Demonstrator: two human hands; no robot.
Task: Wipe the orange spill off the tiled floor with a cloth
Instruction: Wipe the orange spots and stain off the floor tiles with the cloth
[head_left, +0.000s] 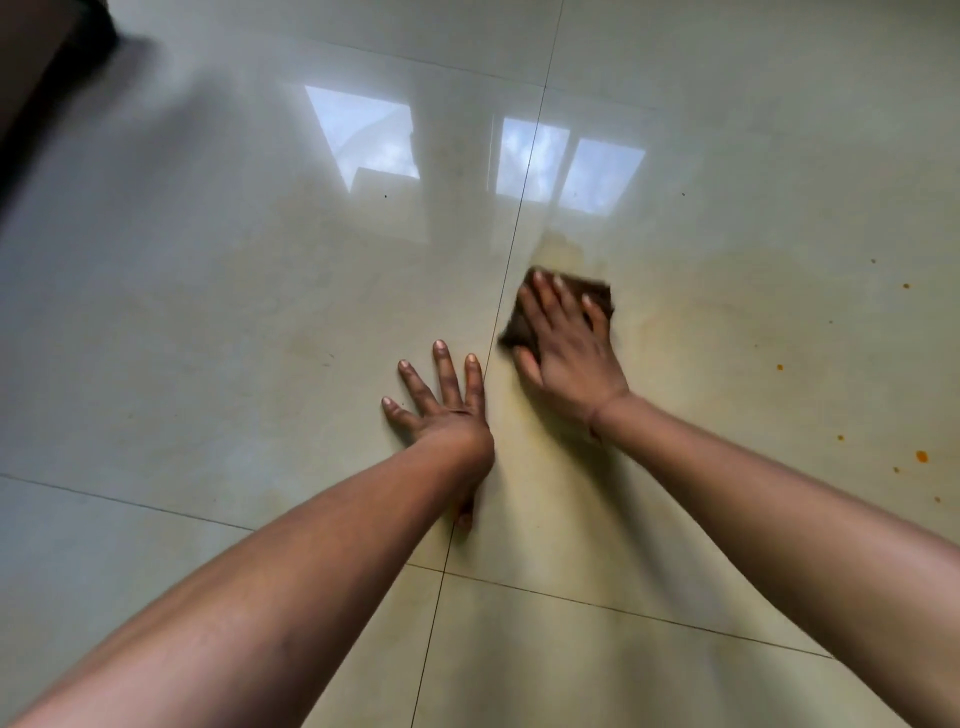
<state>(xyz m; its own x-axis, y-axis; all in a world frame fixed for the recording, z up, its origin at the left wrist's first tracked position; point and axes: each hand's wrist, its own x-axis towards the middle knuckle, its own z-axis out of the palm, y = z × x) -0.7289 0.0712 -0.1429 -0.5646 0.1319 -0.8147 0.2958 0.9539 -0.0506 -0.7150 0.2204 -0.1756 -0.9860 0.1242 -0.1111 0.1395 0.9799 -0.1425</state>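
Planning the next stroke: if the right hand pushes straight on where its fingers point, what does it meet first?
The right hand, flat on the dark cloth, points away and slightly left. First in line looks to be the yellowish smear just past the cloth, then the grout line; otherwise bare tile.

Glossy, smooth tiled floor (260, 291); dark, matt cloth (597, 296).

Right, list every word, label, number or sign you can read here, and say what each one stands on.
None: no readable text shows anywhere in this view.
The dark cloth under the right hand shows no tag or print.
The tiled floor bears only orange spots and a window reflection, with no lettering in either.
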